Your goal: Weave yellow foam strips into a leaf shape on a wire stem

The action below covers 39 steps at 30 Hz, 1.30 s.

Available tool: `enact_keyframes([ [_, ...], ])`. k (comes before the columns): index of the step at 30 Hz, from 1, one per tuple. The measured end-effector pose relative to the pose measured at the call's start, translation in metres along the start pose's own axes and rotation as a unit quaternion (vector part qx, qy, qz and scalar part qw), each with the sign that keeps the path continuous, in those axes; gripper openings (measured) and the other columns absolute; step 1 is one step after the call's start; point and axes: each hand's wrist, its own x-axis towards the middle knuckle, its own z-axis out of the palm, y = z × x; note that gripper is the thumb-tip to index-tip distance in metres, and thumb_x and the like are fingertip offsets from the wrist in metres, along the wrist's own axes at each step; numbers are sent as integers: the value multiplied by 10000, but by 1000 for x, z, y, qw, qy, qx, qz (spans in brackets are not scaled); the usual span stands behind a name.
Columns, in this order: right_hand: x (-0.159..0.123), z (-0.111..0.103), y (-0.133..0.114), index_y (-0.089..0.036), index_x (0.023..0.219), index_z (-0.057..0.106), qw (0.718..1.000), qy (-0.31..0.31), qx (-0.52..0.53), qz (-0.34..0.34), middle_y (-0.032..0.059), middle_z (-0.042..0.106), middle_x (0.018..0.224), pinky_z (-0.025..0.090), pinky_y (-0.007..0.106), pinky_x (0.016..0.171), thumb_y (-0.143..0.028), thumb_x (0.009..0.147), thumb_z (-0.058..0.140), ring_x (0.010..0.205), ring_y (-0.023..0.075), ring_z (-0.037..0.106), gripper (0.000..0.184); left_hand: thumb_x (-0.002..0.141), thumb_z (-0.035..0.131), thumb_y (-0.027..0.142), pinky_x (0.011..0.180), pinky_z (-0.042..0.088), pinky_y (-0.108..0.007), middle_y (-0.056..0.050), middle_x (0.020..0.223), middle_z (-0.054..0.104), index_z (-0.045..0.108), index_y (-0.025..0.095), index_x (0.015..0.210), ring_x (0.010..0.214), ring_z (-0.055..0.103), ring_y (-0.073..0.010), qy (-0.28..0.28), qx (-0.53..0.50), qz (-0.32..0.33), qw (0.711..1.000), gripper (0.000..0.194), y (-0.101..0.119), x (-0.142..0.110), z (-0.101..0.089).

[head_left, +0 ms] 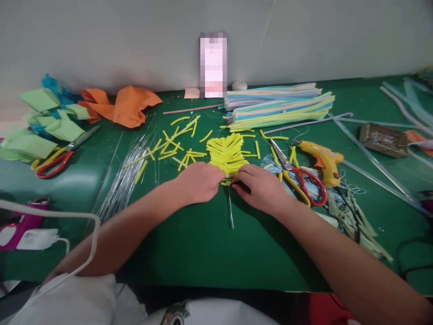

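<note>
1. The yellow leaf shape [226, 151], built of short fuzzy strips in slanting rows, lies at the centre of the frame.
2. The left hand [202, 181] has its curled fingers closed on the lower left edge of this shape; its fingertips are partly hidden.
3. The right hand [261, 187] pinches the lower right edge between thumb and fingers. The 2 hands are near each other, with a narrow gap between them.
4. A thin wire stem [230, 210] sticks out below the shape, toward the bottom of the frame.
5. Loose yellow strips [174, 145] lie scattered left of centre, beside a bundle of silvery wires [130, 167].
6. Right of centre, red-and-yellow scissors [297, 174] lie just beside a yellow glue gun [321, 160].
7. At upper right of centre rest 2 bundles of pastel stems [279, 108].
8. A phone [213, 65] with a blurred screen stands upright at upper centre.
</note>
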Motion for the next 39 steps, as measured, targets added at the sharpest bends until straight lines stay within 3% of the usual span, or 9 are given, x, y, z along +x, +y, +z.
enact_keyframes([
  [6,0,0,-2,-157,990,674,1000,5,-7,-13,100,671,930,453,338,706,-272,924,546,860,227,606,184,897,517,352,650,431,-338,-78,875,706,643,159,853,811,664,-250,11,-11,-6,1000,235,0,0,2],
  [21,6,7,-4,-139,866,656,999,19,-38,-35,98,659,848,422,331,677,-249,953,480,785,210,577,224,901,457,277,619,411,-340,-77,787,697,661,147,861,743,662,-241,42,26,-22,999,245,5,6,12],
  [39,5,7,-3,-152,978,687,1000,17,7,-25,102,690,916,429,343,727,-255,956,493,844,220,603,221,903,449,283,660,442,-355,-83,791,693,678,140,898,772,664,-246,53,5,-30,998,271,7,5,13],
])
